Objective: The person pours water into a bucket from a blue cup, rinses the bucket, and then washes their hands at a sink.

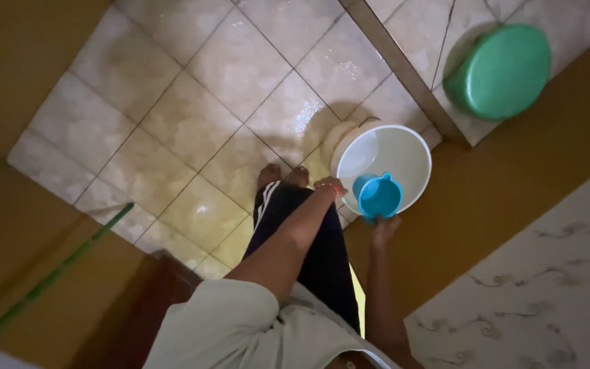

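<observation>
A white bucket (404, 147) stands on the wet tiled floor just in front of my feet (283, 176). A blue plastic dipper (379, 197) sits inside it at the near rim. My right hand (384, 229) grips the dipper's handle from below. My left hand (329, 186) reaches across my dark trousers and closes on the bucket's near left rim.
A green round tub (503, 68) stands upside down beyond a dark floor threshold (404, 75) at the upper right. A green stick (49, 280) leans at the lower left. Yellow walls (486, 198) close in on both sides. A pale patterned surface (548, 287) fills the lower right.
</observation>
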